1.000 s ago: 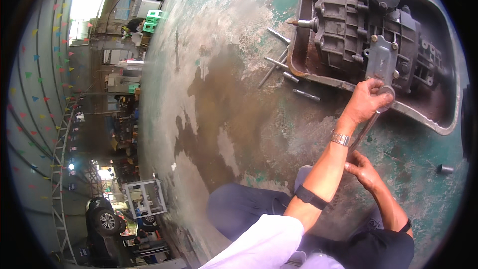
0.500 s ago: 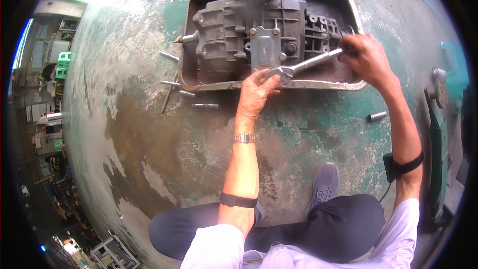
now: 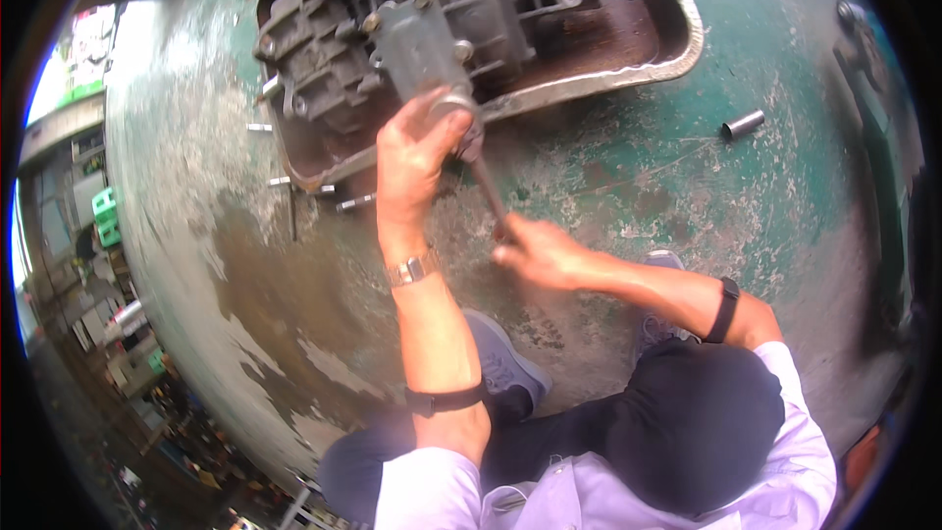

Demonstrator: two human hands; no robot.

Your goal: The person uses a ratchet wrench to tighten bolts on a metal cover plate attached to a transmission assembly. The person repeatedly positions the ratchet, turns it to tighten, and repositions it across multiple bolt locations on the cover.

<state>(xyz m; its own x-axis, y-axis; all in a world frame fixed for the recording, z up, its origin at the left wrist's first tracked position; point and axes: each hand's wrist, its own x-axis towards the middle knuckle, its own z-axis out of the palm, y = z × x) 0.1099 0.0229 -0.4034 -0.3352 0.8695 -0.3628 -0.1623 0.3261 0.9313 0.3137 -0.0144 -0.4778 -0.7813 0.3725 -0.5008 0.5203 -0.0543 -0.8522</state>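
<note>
My left hand (image 3: 410,172) is closed around the head of a ratchet wrench (image 3: 488,185), at the lower end of a grey cover plate (image 3: 417,49). My fingers hide the spot where the head meets the plate. My right hand (image 3: 540,251) grips the far end of the wrench's handle, which slants down to the right towards me. Bolts show at the plate's corners. The plate sits on a grey cast-metal gearbox (image 3: 481,5), which lies in a metal tray (image 3: 599,88). Motion blurs the wrench head.
Short metal rods (image 3: 356,202) lie on the worn green floor, left of and below the tray. A metal tube (image 3: 743,125) rests to the right. A dark green metal frame (image 3: 881,137) stands at the right edge. My shoes are close below my hands.
My right hand has swung the wrench handle from the upper right down towards me. The left hand stays at the wrench head. The whole view has tilted and shifted.
</note>
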